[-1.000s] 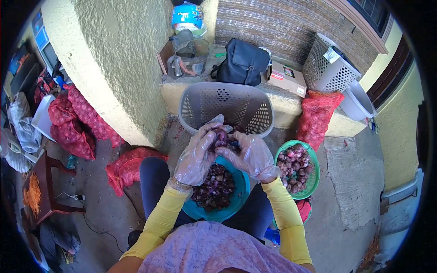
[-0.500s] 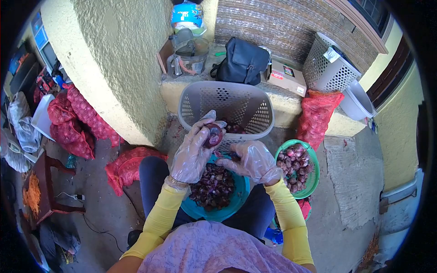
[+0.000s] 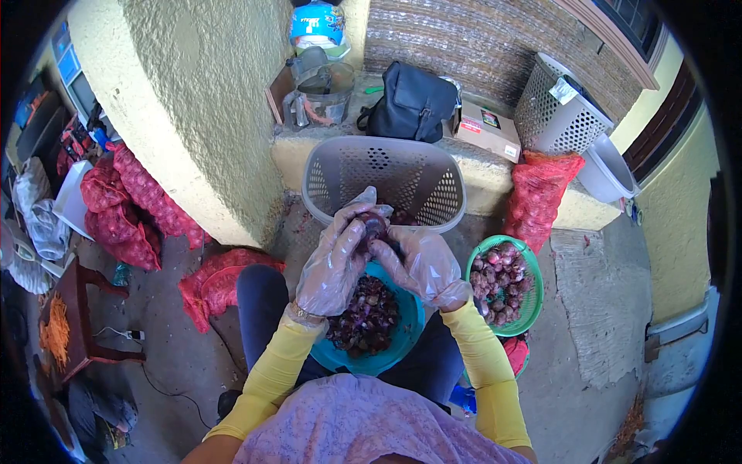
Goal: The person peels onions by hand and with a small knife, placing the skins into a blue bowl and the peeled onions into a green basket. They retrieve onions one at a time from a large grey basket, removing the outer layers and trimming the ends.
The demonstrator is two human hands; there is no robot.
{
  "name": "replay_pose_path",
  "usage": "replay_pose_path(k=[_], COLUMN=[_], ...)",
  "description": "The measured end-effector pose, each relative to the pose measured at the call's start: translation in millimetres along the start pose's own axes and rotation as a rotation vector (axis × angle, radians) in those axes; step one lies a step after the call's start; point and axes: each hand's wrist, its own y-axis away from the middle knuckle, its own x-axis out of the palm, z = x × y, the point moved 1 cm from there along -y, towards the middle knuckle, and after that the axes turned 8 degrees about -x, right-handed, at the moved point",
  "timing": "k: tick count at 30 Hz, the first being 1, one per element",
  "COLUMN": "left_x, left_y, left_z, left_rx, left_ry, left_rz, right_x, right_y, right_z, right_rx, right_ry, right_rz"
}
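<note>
A red onion [image 3: 373, 224] sits in the fingers of my left hand [image 3: 334, 267], which wears a clear plastic glove. My right hand [image 3: 427, 267], gloved the same way, is closed, its thumb pressed near the onion's lower side. Something dark shows in the right fingers, too hidden to name. Below both hands, a teal basin [image 3: 415, 317] between my knees holds dark onion skins [image 3: 363, 313]. Just beyond the hands stands a grey perforated basket [image 3: 332, 178] with some onions at its bottom, partly covered by my hands.
To the right, a green basket [image 3: 536, 305] holds several onions [image 3: 502, 282]. Behind it leans a red mesh sack [image 3: 537, 201]. More red sacks [image 3: 224, 282] lie left. A black backpack [image 3: 410, 104] and a cardboard box [image 3: 487, 133] rest on the ledge. A cable [image 3: 182, 396] crosses the floor.
My right hand has moved up and left to meet the onion. The left hand has shifted slightly right, and the onion is turned so its pale end no longer shows.
</note>
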Motion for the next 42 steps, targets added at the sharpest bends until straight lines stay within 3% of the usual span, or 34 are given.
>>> replay_pose_path(k=[2,6,8,10,12,17,20,22,23,26,28,33,42], left_x=[-2,-6,-6,-9,-8,-4,-3,-4,-2,3,2,0,-5], left_y=[-1,-3,-2,-4,-4,-3,-1,-1,-3,-6,-5,-3,-4], left_z=[1,2,0,-2,-4,-9,-6,-2,2,6,4,10,8], left_rx=[-0.045,0.04,0.083,-0.055,-0.06,-0.07,-0.089,0.043,0.043,0.157,0.03,0.056,0.037], left_ry=[0.127,-0.069,-0.182,0.256,0.272,0.291,0.15,-0.27,-0.271,-0.206,0.22,0.143,0.316], left_rz=[0.014,-0.052,-0.069,-0.034,-0.022,0.031,-0.026,-0.04,-0.039,-0.077,-0.056,-0.182,-0.116], right_x=[5,0,-8,-11,-14,-34,-29,-24,-21,-8,-2,14,17], right_y=[5,9,9,10,10,-5,-8,-11,-12,-9,-6,2,15], right_z=[-3,-2,1,-2,-5,13,7,11,13,13,12,-1,-18], right_rx=[-0.061,-0.074,-0.036,-0.039,-0.043,0.086,0.065,0.087,0.107,0.274,0.256,0.156,0.345], right_ry=[0.024,0.065,0.149,0.17,0.189,0.137,0.097,0.06,0.025,-0.154,-0.216,-0.345,-0.329], right_rz=[0.037,0.091,0.236,0.266,0.298,0.179,0.091,0.073,0.057,-0.001,-0.051,-0.192,-0.174])
